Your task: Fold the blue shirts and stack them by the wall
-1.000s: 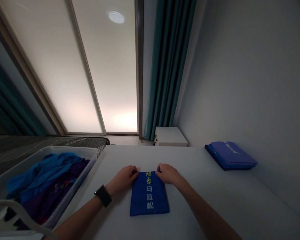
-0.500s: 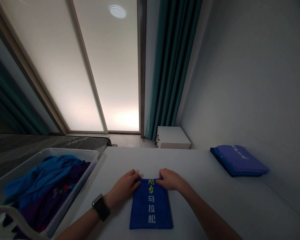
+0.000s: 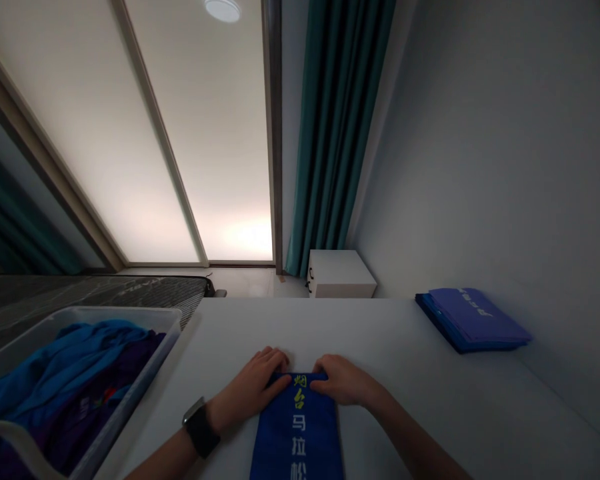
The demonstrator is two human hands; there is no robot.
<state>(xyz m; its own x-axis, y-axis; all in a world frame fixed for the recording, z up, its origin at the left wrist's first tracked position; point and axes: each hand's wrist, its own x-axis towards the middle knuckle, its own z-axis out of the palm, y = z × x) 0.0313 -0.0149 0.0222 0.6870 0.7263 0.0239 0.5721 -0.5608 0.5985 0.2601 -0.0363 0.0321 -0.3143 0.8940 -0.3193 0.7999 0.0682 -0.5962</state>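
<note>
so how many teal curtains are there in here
2 in view: the left curtain at the picture's left edge, and the right curtain between the frosted door and the wall. Others may be out of frame.

Blue folded cloth (image 3: 297, 433): vertical line of Chinese characters, "烟台马拉松". Upper two, "烟台", are in yellow-green brush style; lower three, "马拉松", in white block style, last one cut by bottom border of view. Purple folded cloth (image 3: 485, 323), on top of stack at right: row of white characters, tilted, too small for sure reading.
</note>
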